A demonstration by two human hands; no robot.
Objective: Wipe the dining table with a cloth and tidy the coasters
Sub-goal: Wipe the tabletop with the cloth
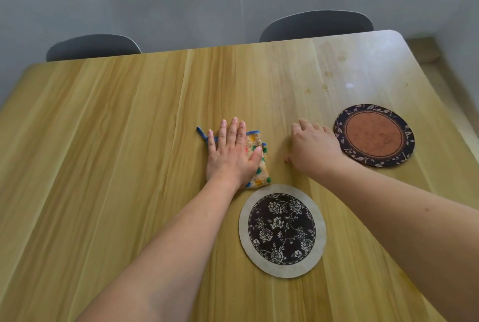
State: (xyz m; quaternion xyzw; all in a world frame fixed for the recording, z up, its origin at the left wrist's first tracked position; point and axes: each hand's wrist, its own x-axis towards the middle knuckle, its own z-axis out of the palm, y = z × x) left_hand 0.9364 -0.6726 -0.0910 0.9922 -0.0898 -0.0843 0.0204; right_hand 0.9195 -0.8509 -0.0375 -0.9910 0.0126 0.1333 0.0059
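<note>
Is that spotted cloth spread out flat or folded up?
Folded, seemingly: the cloth is a compact pad under the flat left hand.

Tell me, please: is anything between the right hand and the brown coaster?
Nothing visible. The right hand rests on bare table, its fingers beside the brown coaster on its right. The cloth lies on the other side.

A home dining room: a wooden table with two grey chairs against a plain wall.
</note>
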